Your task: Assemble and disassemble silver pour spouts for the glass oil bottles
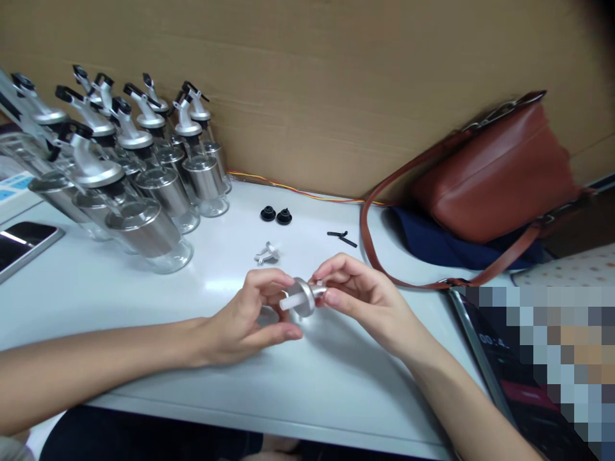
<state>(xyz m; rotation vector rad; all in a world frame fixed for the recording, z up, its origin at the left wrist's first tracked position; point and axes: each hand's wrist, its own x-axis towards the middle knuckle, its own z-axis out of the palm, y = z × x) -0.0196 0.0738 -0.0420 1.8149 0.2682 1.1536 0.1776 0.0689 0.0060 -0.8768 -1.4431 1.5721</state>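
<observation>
A silver bottle pourer spout (305,299) with a white plastic stem is held sideways above the table. My right hand (368,299) pinches its narrow spout end between thumb and fingers. Around the disc side curves my left hand (262,314), its index fingertip at the rim and its thumb stretched out apart below. Just beyond the hands lies a second small pourer part (269,253), pale and silvery. Farther back sit two black round stoppers (276,215). Some thin black lever pieces (342,238) rest to the right of them.
Several glass-and-steel bottles (148,230) with pourer tops crowd the left. A phone (29,240) lies at the left edge. On the right are a brown leather bag (500,173) on dark blue cloth (427,246) and a tablet-like screen (500,358). A cardboard wall (307,96) stands behind.
</observation>
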